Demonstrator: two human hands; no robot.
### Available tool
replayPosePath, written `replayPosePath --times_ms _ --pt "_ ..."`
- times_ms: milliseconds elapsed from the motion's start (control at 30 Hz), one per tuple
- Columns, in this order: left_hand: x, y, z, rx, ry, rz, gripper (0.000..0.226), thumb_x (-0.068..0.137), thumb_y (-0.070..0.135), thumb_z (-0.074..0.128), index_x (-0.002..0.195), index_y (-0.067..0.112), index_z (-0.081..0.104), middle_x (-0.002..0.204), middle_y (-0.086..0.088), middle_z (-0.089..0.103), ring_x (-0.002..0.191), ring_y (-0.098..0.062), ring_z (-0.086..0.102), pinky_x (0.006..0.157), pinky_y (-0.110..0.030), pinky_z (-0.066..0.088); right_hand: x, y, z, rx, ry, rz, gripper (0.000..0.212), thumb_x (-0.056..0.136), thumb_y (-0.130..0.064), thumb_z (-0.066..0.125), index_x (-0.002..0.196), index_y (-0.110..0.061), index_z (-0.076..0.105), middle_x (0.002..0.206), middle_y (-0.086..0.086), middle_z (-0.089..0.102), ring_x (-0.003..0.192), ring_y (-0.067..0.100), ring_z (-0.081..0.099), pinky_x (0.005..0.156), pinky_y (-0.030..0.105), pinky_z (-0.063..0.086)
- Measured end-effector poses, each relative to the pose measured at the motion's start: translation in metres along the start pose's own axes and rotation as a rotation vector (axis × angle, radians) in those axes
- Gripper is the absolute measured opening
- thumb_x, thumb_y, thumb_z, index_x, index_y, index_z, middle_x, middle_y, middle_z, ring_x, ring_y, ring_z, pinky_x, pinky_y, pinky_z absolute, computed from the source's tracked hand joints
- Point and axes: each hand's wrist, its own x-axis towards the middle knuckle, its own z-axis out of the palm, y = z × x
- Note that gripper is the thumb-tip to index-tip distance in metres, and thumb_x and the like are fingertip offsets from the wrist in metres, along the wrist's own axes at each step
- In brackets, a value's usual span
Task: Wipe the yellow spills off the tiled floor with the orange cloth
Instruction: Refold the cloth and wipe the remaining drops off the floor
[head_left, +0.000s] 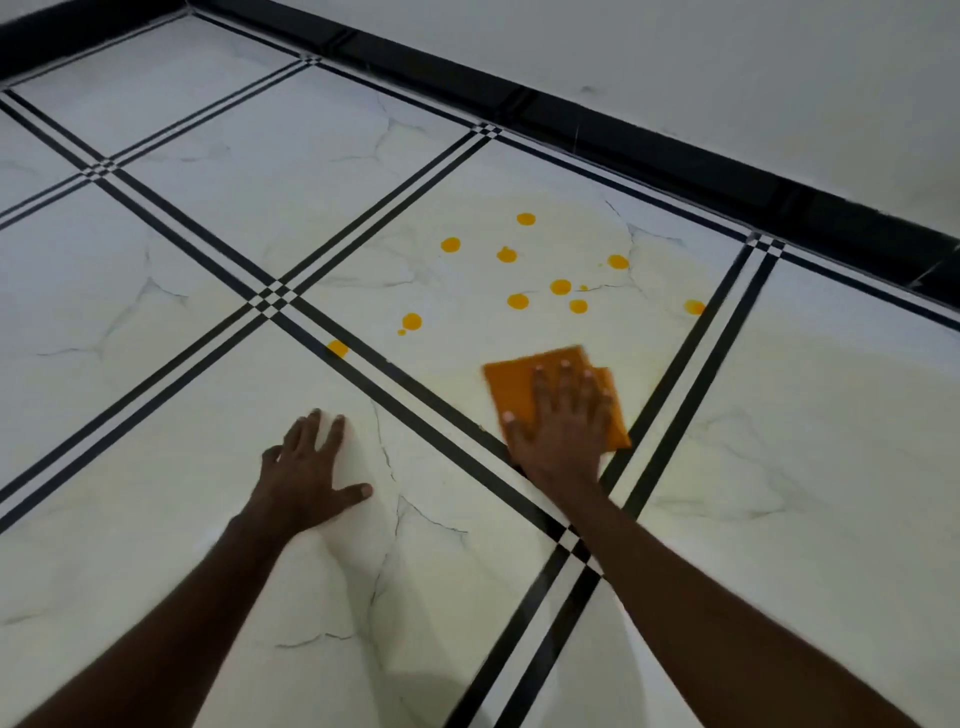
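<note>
A folded orange cloth (511, 387) lies flat on the white marble-look tiled floor (779, 441). My right hand (563, 421) presses on it with fingers spread, palm down. Several round yellow spills (561, 286) dot the tile beyond the cloth, among them one drop (412, 321) to the left and one (337, 348) on the black tile line. A faint yellowish smear surrounds the cloth. My left hand (311, 475) rests flat on the neighbouring tile with fingers apart, holding nothing.
Black double lines (675, 374) divide the tiles. A black skirting strip (649, 135) runs along the base of the white wall (727, 62) at the far right, close behind the spills.
</note>
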Motion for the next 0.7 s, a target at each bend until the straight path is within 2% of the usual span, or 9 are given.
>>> replayPosePath --times_ms 100,167,267,333,433,500,567,633,700 --pt "0.002 -0.016 -0.003 -0.049 -0.006 -0.078 0.108 0.081 0.074 0.052 0.158 0.022 -0.003 0.166 -0.011 -0.008 0.152 -0.029 0.0 0.119 -0.054 0.016 -0.044 0.035 -0.012 -0.025 0.066 0.209 0.084 0.095 -0.066 0.028 0.164 -0.021 0.015 0.169 0.02 0.016 0.154 0.047 0.012 0.121 0.068 0.011" --pt "0.0 -0.025 -0.004 -0.078 -0.021 -0.116 0.114 0.077 0.077 0.055 0.158 0.022 -0.005 0.165 -0.01 -0.01 0.153 -0.028 -0.002 0.119 -0.053 0.015 -0.067 0.001 -0.009 -0.001 0.047 0.16 0.087 0.093 -0.066 0.03 0.164 -0.019 0.013 0.17 0.021 0.011 0.155 0.049 0.008 0.121 0.068 0.007" --pt "0.004 -0.05 -0.012 -0.087 -0.059 -0.154 0.128 0.069 0.081 0.06 0.157 0.021 -0.011 0.164 -0.013 -0.018 0.152 -0.03 -0.009 0.12 -0.053 0.011 -0.055 -0.09 0.013 0.076 -0.01 -0.296 0.084 0.092 -0.065 0.037 0.163 -0.022 0.021 0.169 0.017 0.016 0.155 0.048 0.012 0.124 0.065 0.003" --pt "0.01 -0.072 -0.021 -0.063 -0.096 -0.172 0.135 0.064 0.082 0.064 0.156 0.02 -0.013 0.163 -0.014 -0.019 0.152 -0.032 -0.011 0.119 -0.054 0.011 -0.014 -0.133 0.027 0.066 -0.064 -0.509 0.077 0.096 -0.063 0.031 0.162 -0.025 0.024 0.169 0.014 0.019 0.155 0.045 0.016 0.123 0.066 0.008" --pt "0.017 -0.099 -0.025 -0.058 -0.125 -0.187 0.14 0.058 0.082 0.069 0.156 0.025 -0.014 0.164 -0.014 -0.018 0.152 -0.034 -0.009 0.118 -0.056 0.013 0.049 -0.141 0.037 0.014 -0.045 -0.345 0.068 0.099 -0.054 0.028 0.158 -0.024 0.037 0.165 0.016 0.032 0.15 0.046 0.029 0.119 0.067 0.02" --pt "0.02 -0.109 -0.021 -0.091 -0.104 -0.171 0.142 0.057 0.08 0.071 0.156 0.026 -0.015 0.164 -0.013 -0.018 0.151 -0.037 -0.009 0.118 -0.058 0.012 0.064 -0.128 0.036 0.011 0.027 -0.164 0.07 0.097 -0.053 0.03 0.158 -0.02 0.037 0.163 0.02 0.033 0.149 0.049 0.029 0.118 0.068 0.019" --pt "0.023 -0.115 -0.016 -0.121 -0.085 -0.161 0.145 0.055 0.078 0.075 0.156 0.026 -0.015 0.163 -0.013 -0.02 0.15 -0.039 -0.013 0.118 -0.059 0.009 0.034 -0.137 0.031 0.043 0.023 -0.096 0.075 0.095 -0.055 0.03 0.16 -0.018 0.031 0.165 0.023 0.028 0.151 0.05 0.022 0.12 0.069 0.013" --pt "0.026 -0.119 -0.012 -0.155 -0.068 -0.155 0.147 0.053 0.077 0.076 0.155 0.026 -0.016 0.163 -0.012 -0.022 0.149 -0.039 -0.016 0.119 -0.059 0.005 -0.019 -0.17 0.03 0.039 -0.047 -0.204 0.077 0.095 -0.057 0.031 0.163 -0.02 0.024 0.168 0.021 0.02 0.153 0.049 0.016 0.122 0.067 0.008" --pt "0.026 -0.12 -0.009 -0.181 -0.031 -0.148 0.148 0.052 0.077 0.076 0.155 0.025 -0.016 0.163 -0.01 -0.023 0.149 -0.037 -0.019 0.12 -0.059 0.003 -0.024 -0.213 0.04 0.058 -0.119 -0.438 0.078 0.097 -0.06 0.032 0.164 -0.023 0.015 0.171 0.016 0.011 0.156 0.045 0.009 0.124 0.063 0.003"
